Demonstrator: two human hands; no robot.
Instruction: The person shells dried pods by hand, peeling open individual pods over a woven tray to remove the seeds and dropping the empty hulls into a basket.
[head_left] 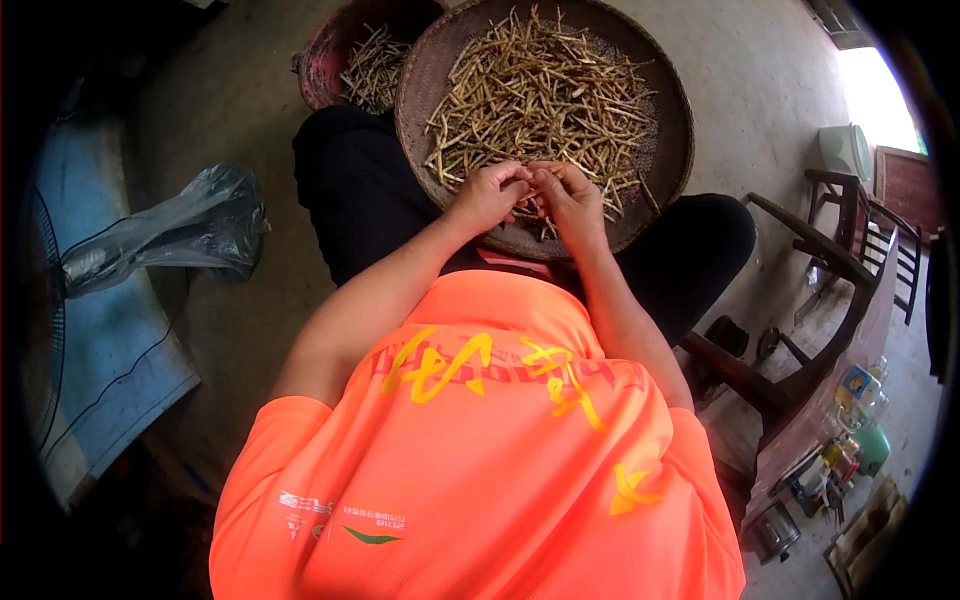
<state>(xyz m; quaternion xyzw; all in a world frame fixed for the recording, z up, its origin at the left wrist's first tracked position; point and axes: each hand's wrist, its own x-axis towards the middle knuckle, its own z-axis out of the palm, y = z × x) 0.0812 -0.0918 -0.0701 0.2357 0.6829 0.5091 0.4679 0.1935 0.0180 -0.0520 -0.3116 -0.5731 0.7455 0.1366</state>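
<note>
A round woven basket (672,120) rests across my knees, filled with many dry, tan bean pods (545,85). Over its near edge my left hand (490,195) and my right hand (572,200) meet, fingertips almost touching. Both are closed in a pinch, apparently on a dried bean pod between them, mostly covered by the fingers. Loose small beans or bits lie along the basket's right inner side. Just behind and left of the basket, a reddish bucket (318,72) holds more thin pods or empty shells (375,68).
On the left are a fan (45,320), a clear plastic bag (165,232) and a blue surface (140,345). Wooden chairs (840,250) stand to the right, beside a table edge with bottles (862,395) and a metal cup (773,533). A pale bucket (846,152) stands farther back.
</note>
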